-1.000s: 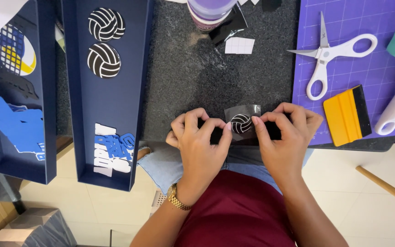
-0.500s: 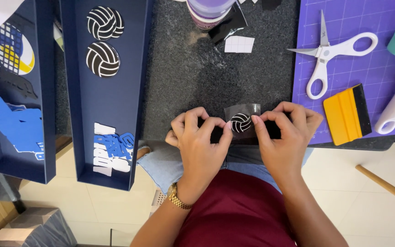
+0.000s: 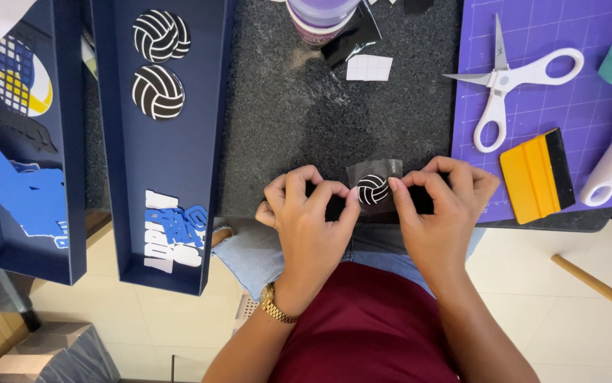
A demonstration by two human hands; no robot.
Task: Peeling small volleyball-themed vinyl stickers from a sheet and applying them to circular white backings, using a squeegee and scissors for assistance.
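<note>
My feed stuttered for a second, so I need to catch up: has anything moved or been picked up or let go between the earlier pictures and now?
Nothing visibly changed. The left hand and right hand pinch the small volleyball cutout on its clear film at the table edge, as before. The scissors, yellow squeegee and navy tray lie where they were.

Small volleyball sticker (image 3: 372,189), round, black and white, at table's 6 o'clock edge. Two larger volleyball stickers (image 3: 160,35) (image 3: 158,91) at 10 o'clock in navy tray (image 3: 199,142). White gridded label (image 3: 369,68), rectangular, at 12 o'clock.
</note>
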